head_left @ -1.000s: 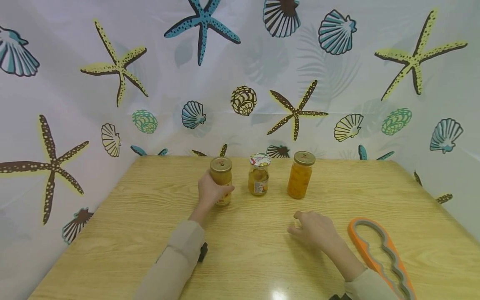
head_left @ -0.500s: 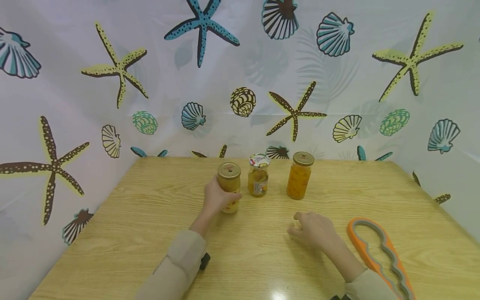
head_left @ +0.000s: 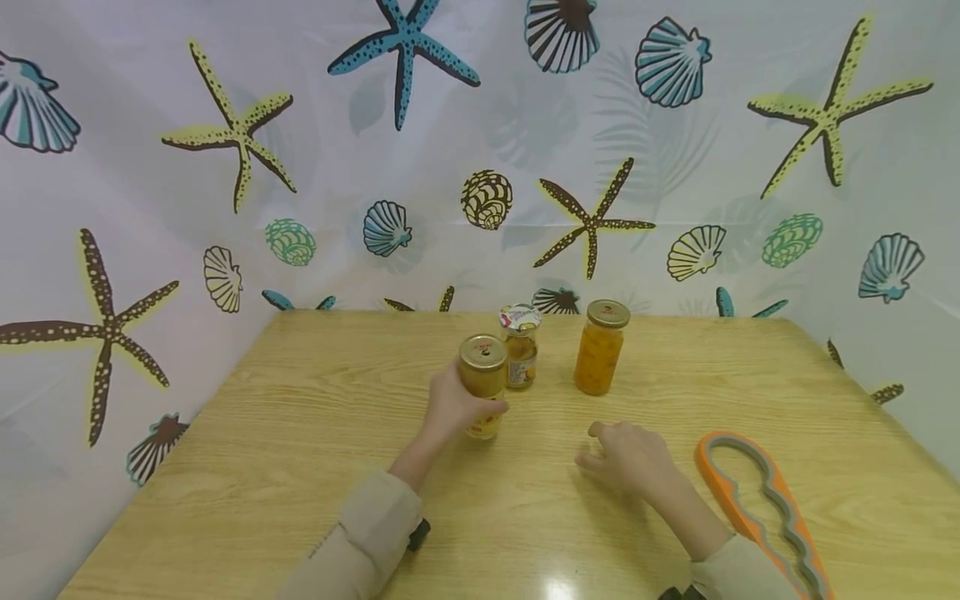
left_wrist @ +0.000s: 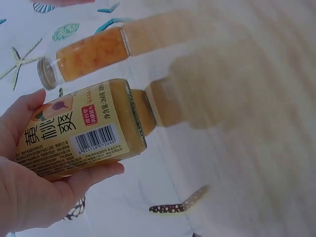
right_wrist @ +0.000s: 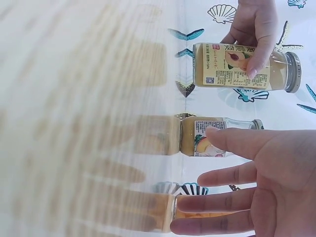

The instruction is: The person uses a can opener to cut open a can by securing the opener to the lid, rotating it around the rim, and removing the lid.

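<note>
My left hand [head_left: 450, 404] grips a tall glass jar [head_left: 483, 379] with a gold lid, thumb and fingers around its sides. In the left wrist view the jar's yellow label [left_wrist: 79, 128] shows Chinese print and a barcode. The right wrist view shows a gap between this jar's base and its reflection, so it is off the table. Just behind it stands a small jar [head_left: 523, 367] with a patterned white lid, partly covered. A jar of orange pieces [head_left: 598, 358] stands to the right. My right hand [head_left: 630, 458] holds nothing, its fingers [right_wrist: 217, 202] extended and spread in front of that jar.
An orange and grey loop-shaped tool with a wavy inner edge [head_left: 716, 467], like a jar opener, lies right of my right hand. The wood-grain table [head_left: 300, 417] meets a white sheet [head_left: 450, 267] printed with starfish and shells at the back and sides.
My left hand has brought the gold-lidded jar rightward and nearer to me, so it now overlaps the small jar in the head view. The right hand has stayed in place.
</note>
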A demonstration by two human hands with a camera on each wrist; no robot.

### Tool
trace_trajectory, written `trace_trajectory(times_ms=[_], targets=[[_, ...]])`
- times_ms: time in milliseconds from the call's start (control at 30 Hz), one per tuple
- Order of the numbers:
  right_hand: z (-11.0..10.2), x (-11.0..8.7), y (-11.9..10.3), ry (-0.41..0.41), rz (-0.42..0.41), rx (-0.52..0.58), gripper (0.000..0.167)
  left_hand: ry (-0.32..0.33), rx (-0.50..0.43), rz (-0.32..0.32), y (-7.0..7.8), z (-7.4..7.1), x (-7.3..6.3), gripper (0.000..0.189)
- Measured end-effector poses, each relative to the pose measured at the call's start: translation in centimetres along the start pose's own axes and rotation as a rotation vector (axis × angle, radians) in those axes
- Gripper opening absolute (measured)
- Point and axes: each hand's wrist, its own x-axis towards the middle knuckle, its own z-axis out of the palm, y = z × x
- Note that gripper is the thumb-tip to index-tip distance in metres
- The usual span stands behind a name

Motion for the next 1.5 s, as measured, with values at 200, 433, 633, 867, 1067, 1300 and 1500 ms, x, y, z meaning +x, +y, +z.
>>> trace_trajectory(times_ms=[200,433,633,867,1067,1300,1500], targets=[[0.0,-0.1,0.1,0.007,-0.002,-0.01,0.04,-0.035,0.012,0.038,0.6,0.8,-0.8,0.066],[-0.1,-0.2,0.2,-0.005,0.014,-0.008,0.041,-0.069,0.009,0.051,1.4,1.6,-1.3,0.066],[-0.4,-0.4,0.3,-0.016,0.016,-0.004,0.042,-0.107,0.001,0.064,1.7,2.2,-1.6,0.069],[-0.5,-0.8,0.5,0.002,0.01,-0.015,0.041,-0.141,-0.019,0.057,1.9,3.0,-2.3,0.069],[-0.3,-1.1,0.9,0.017,-0.002,-0.011,0.042,-0.162,-0.044,0.067,2.1,3.7,-2.8,0.069],[-0.3,-1.3,1.0,0.026,0.004,-0.014,0.039,-0.184,-0.016,0.078,2.3,4.1,-3.1,0.07],[-0.4,-1.4,1.1,0.027,0.012,-0.006,0.038,-0.238,0.002,0.091,2.3,4.2,-3.2,0.069]])
